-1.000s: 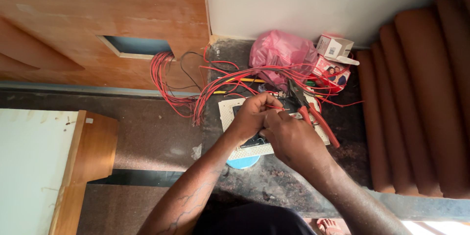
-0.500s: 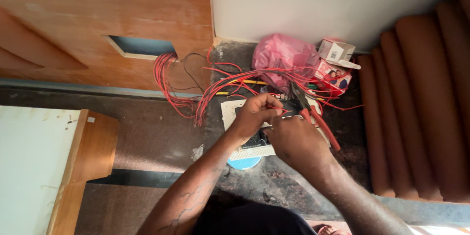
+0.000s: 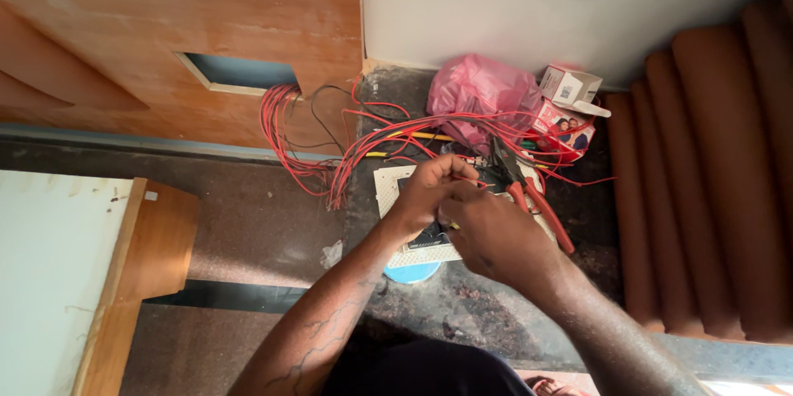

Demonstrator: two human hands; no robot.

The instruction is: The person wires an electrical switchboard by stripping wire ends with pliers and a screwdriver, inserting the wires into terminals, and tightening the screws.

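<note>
Two hands, left hand (image 3: 431, 189) and right hand (image 3: 487, 231), touching over white switch plate (image 3: 395, 181), red wires (image 3: 363, 148)

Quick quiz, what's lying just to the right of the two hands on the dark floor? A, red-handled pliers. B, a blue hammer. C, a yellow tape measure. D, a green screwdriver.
A: red-handled pliers lie on the floor beside the right hand, their handles angling down to the right, with red wires spread around them.
</note>
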